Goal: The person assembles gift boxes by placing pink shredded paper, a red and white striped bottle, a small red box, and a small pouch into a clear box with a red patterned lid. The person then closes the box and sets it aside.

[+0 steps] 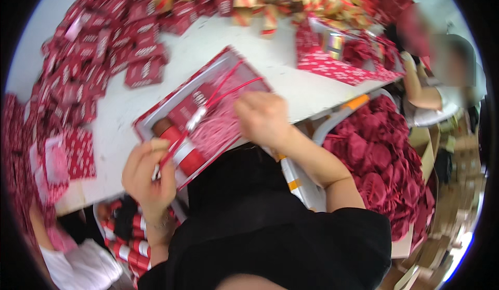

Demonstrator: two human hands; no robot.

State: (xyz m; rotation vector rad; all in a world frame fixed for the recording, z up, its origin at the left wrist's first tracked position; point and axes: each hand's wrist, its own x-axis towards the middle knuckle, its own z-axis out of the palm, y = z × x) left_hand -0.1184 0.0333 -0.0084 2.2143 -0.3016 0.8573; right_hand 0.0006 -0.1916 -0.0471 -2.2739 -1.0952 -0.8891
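Note:
An open red patterned gift box (205, 115) lies tilted at an angle near the table's front edge, holding pink shredded filler (215, 131), a dark red packet (188, 105) and a red-and-brown cylinder (188, 157). A red cord with a white piece (196, 117) crosses it. My left hand (150, 175) is closed at the box's near-left end, on the red cord and something small and white. My right hand (262, 116) is curled into a fist over the box's right side; what it holds is hidden.
Dark red packets (145, 71) and gold-red pieces (260, 1) are piled on the white table (114, 144). Tubs hold dark red cloth bundles (371, 170) and red cylinders (125, 248) below. Co-workers (416, 82) (78, 261) sit either side. Cardboard boxes (457, 196) stand at right.

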